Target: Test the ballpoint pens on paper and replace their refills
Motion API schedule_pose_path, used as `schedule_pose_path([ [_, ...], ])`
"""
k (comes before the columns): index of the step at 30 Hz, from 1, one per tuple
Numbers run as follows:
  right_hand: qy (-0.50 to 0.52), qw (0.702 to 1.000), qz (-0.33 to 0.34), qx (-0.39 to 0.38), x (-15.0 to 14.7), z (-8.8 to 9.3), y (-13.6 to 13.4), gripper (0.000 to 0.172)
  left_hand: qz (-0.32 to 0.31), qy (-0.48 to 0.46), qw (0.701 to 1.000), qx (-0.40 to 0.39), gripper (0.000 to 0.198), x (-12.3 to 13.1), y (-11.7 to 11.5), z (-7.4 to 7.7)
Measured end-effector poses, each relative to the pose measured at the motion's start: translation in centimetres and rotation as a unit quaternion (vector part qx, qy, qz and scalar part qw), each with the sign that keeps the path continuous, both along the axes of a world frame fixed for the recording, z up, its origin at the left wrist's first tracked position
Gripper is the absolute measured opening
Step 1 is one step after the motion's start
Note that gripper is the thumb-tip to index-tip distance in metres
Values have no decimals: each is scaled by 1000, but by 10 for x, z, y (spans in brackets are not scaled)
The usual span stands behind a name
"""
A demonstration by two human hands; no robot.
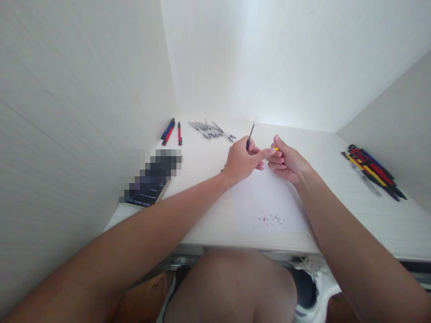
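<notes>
My left hand (239, 160) is closed around a thin black pen refill (251, 134), which points up and has a thicker black lower end and a pale tip. Just to its right, my right hand (286, 162) pinches a small yellow pen part (276, 149), mostly covered by the fingers. The left thumb and fingertips reach up to that yellow part; whether they grip it too I cannot tell. Both hands are above a white sheet of paper (266, 197) with small dark and red marks near its front edge.
Several clear pen refills (210, 130) lie at the back. Red and blue pens (169, 132) are at the back left, beside another red pen (179, 133). A blurred-out dark device (148, 193) lies left. A pile of coloured pens (373, 170) is at right. Walls enclose the desk.
</notes>
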State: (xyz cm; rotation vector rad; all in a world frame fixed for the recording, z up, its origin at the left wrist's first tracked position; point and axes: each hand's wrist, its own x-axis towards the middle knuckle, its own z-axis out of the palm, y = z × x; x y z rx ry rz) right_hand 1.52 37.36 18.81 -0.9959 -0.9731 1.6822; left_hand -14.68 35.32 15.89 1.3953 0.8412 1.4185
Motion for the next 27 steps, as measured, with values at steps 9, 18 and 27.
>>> schedule_pose_path([
  [9,17,1000,-3,27,-13,11,-8,51,70,95,993,26,56,0,-2,4],
  [18,45,999,-25,15,-11,3,-4,21,77,101,991,36,58,-1,-2,4],
  [27,15,995,90,41,-12,-5,-5,45,96,117,988,43,56,-1,-1,5],
])
